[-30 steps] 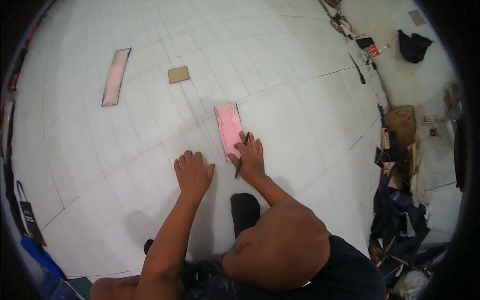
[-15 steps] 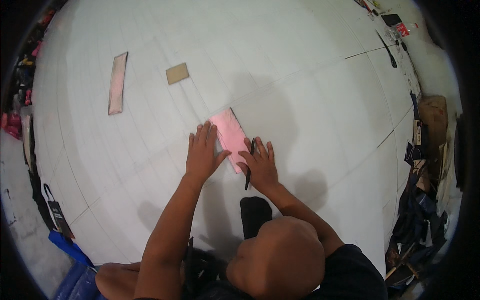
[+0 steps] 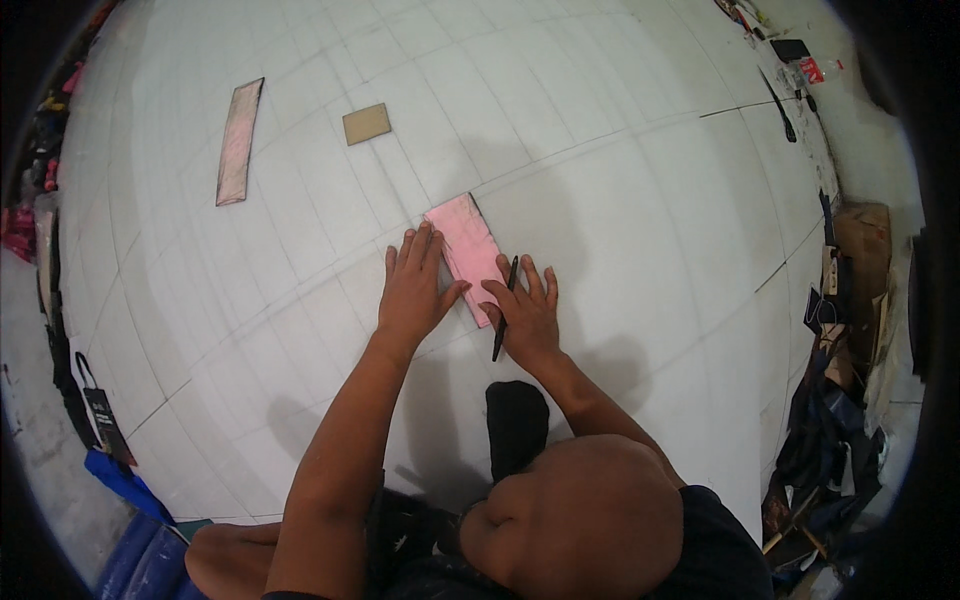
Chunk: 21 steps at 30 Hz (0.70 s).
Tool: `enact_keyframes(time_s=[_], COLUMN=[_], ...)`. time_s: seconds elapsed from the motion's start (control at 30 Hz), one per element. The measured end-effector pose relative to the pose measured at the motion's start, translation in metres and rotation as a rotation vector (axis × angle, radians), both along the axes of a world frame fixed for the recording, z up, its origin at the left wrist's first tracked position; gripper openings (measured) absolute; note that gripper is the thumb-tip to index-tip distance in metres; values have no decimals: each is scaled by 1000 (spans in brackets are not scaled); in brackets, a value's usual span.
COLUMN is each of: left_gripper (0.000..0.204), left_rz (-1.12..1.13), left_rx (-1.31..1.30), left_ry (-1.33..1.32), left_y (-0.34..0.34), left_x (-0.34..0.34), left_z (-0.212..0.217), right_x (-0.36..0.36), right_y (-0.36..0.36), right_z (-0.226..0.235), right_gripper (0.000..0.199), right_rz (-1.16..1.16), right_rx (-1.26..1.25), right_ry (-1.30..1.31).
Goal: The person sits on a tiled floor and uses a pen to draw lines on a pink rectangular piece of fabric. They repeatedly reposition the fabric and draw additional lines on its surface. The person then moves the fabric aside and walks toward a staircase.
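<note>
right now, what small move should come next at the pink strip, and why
I'd probably press the pink strip down with the left hand: that hand lies along its left edge, while the right hand, at the opposite edge, also carries a black pen, so seems less free.

The left hand (image 3: pixel 412 285) is touching a pink strip (image 3: pixel 465 240) at its left; the right hand (image 3: pixel 528 318) is touching its right and holding a black pen (image 3: pixel 499 338). A tan rectangle (image 3: pixel 367 124) is lying beyond.
</note>
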<state>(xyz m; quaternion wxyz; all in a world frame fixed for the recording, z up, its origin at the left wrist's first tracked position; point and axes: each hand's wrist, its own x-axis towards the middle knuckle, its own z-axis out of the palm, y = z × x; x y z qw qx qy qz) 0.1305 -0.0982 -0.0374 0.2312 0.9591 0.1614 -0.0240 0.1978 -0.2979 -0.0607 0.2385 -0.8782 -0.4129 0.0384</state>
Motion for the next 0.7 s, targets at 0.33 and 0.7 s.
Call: enact_keyframes(time_s=[0.33, 0.7], left_gripper=[84, 87], left_rz=[-8, -23], left_rx=[-10, -6], left_ry=[52, 116], left_y=[2, 3], left_x=[5, 9], left_z=[2, 9], right_x=[0, 0], right_y=[1, -1], right_z=[2, 3], right_gripper=[34, 36], right_rz=[20, 19], right_rx=[-4, -27], right_ry=[-22, 1])
